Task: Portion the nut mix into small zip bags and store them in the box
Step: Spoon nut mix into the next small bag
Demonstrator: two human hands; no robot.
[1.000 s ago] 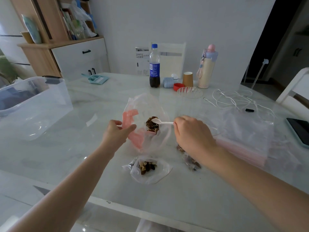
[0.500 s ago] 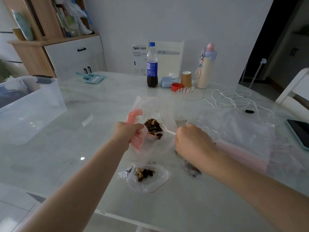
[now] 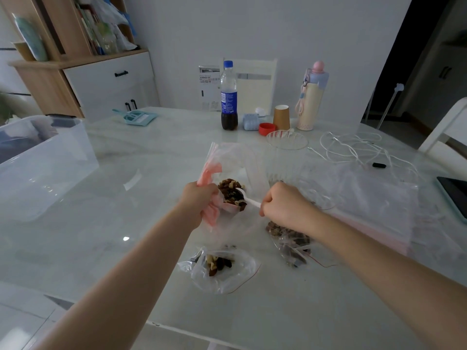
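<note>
Centre of the frame: left hand (image 3: 199, 198) clenched around the bunched pink-striped rim of a large clear bag (image 3: 228, 157), holding its mouth up and open. Inside that mouth, a heap of nut mix (image 3: 231, 193), brown with a few pale pieces. Just to the right, right hand (image 3: 284, 207) curled tight on the handle of a white plastic spoon (image 3: 249, 199), bowl of the spoon pushed into the nuts.

Lower centre, flat on the pale marble surface (image 3: 151, 152): a small zip bag (image 3: 219, 267) with a little clump of nuts in it, mouth state unclear. Right of it, partly under the right forearm, a second small bag of nuts (image 3: 290, 243), crumpled. Right of centre, a stack of empty zip bags (image 3: 379, 205) with pink edges.

Far left edge: clear plastic box (image 3: 43, 157), standing well apart from the bags.

Upper centre, along the back of the surface: cola bottle (image 3: 228, 97), paper cup (image 3: 281, 117), red cap (image 3: 267, 128), pastel flask (image 3: 312, 97), clear glass dish (image 3: 286, 140). Upper right: tangled white cable (image 3: 353, 147). Right edge: dark phone (image 3: 454, 195).
</note>
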